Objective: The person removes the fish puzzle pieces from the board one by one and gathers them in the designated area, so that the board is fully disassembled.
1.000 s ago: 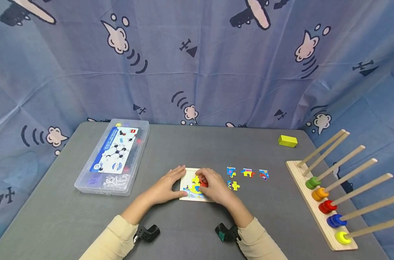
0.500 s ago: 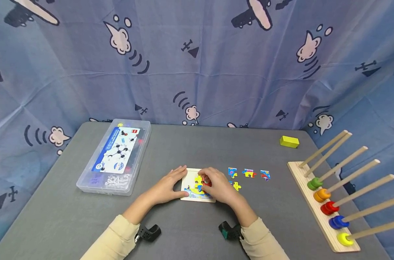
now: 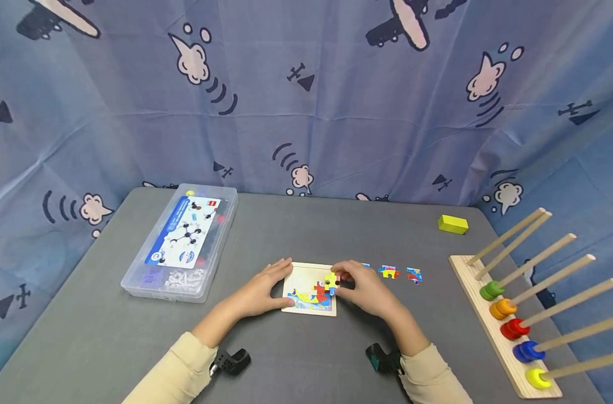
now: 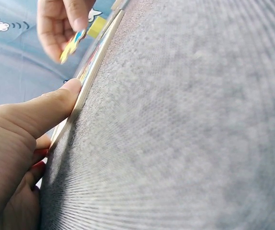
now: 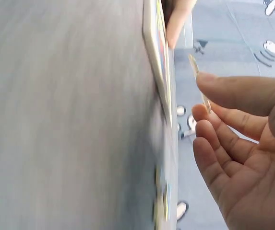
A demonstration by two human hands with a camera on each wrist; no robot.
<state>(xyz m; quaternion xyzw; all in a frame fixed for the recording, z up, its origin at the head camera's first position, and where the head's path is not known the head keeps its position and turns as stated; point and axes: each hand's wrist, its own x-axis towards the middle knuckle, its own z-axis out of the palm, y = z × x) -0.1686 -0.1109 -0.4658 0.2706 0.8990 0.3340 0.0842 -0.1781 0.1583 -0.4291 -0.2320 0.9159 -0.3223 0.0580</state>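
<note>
A small wooden puzzle board (image 3: 301, 273) lies on the grey table, its lower part filled with yellow, red and blue pieces. Along its left side rests my left hand (image 3: 258, 290), fingers extended by the far corner and thumb (image 4: 55, 105) on the near edge. My right hand (image 3: 368, 289) pinches a yellow puzzle piece (image 3: 330, 280) between thumb and fingers, raised over the board's right edge. In the right wrist view that piece (image 5: 195, 67) shows edge-on. Loose puzzle pieces (image 3: 389, 272) lie to the right of the board, some hidden behind my right hand.
At the left lies a clear plastic box (image 3: 182, 241) with a molecule-model label. A wooden peg rack (image 3: 508, 331) with coloured rings stands at the right, its pegs sticking up. A yellow block (image 3: 453, 224) sits at the back right. A patterned curtain (image 3: 306, 101) hangs behind the table.
My right hand has moved right from over the board's middle, carrying the yellow piece. The yellow patch at the board's upper middle is gone from there. My left hand stays at the board.
</note>
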